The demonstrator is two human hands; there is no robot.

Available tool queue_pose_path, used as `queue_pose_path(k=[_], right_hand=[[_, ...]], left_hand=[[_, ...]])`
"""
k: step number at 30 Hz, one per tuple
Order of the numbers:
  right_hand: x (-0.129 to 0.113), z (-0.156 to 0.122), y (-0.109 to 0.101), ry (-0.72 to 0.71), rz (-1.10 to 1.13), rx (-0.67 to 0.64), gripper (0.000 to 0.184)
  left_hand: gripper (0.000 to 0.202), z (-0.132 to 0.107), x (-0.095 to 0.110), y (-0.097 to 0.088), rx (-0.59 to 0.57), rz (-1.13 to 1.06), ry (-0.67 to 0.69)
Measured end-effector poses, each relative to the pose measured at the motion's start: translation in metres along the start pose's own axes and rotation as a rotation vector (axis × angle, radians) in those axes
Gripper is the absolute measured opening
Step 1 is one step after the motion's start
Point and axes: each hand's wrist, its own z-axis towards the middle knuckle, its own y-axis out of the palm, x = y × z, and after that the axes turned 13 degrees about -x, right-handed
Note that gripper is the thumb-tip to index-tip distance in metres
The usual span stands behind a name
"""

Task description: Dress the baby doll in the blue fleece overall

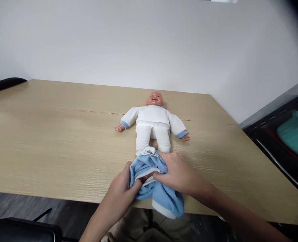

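Far left, past the table corner, a black chair edge [5, 83]; lower left, a black seat [23, 230]. Across the middle, a light wooden table [50, 144]. At its near edge, left hand [121, 190], fingers curled shut into a blue terry cloth [164, 198], thumb tucked at its white lining. Cloth bunched at the table's near edge, partly hanging over it, touching and covering the feet of a doll [152, 122]. Doll flat on its back in a white suit with blue cuffs, arms spread, head toward the wall. On the cloth's upper right, right hand [180, 174], fingers closed down over the bunched fabric, just beside the doll's leg. Far right, a dark rack [267, 134] with a teal cloth [293, 134] inside.
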Motion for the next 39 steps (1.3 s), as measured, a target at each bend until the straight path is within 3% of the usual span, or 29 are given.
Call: queue_pose_path(k=[4, 10, 16, 18, 20, 24, 29, 32, 34, 37, 39], right_hand=[[0.001, 0.0, 0.007, 0.058, -0.16, 0.034, 0.01], [-0.006, -0.006, 0.017, 0.194, -0.331, -0.055, 0.025], [0.009, -0.007, 0.022, 0.137, -0.01, 0.001, 0.061], [0.015, -0.006, 0.021, 0.082, 0.117, 0.032, 0.057], [0.019, -0.004, 0.02, 0.028, 0.223, 0.059, 0.044], [0.025, 0.003, 0.022, -0.017, 0.324, 0.078, 0.036], [0.028, 0.01, 0.016, -0.108, 0.2, 0.112, 0.013], [0.031, 0.014, 0.0, -0.202, 0.09, 0.1, 0.013], [0.037, 0.018, -0.014, -0.234, 0.083, 0.002, 0.012], [0.049, 0.023, -0.033, -0.201, 0.151, -0.117, 0.028], [0.06, 0.024, -0.041, -0.164, 0.233, -0.119, 0.042]], left_hand=[[0.036, 0.006, -0.001, 0.004, 0.051, 0.126, -0.042], [0.032, 0.011, -0.005, 0.015, 0.088, 0.166, 0.086], [0.04, 0.007, -0.018, 0.028, 0.246, -0.107, 0.228], [0.038, 0.009, -0.018, 0.027, 0.275, -0.198, 0.29], [0.035, 0.013, -0.016, 0.024, 0.292, -0.218, 0.322], [0.026, 0.024, -0.015, 0.016, 0.31, -0.151, 0.344], [0.021, 0.034, -0.016, 0.003, 0.285, -0.1, 0.38], [0.018, 0.038, -0.016, -0.008, 0.236, -0.123, 0.362], [0.019, 0.042, -0.014, -0.018, 0.195, -0.119, 0.358], [0.022, 0.045, -0.006, -0.035, 0.1, -0.079, 0.376], [0.02, 0.045, -0.001, -0.046, 0.05, -0.053, 0.394]])
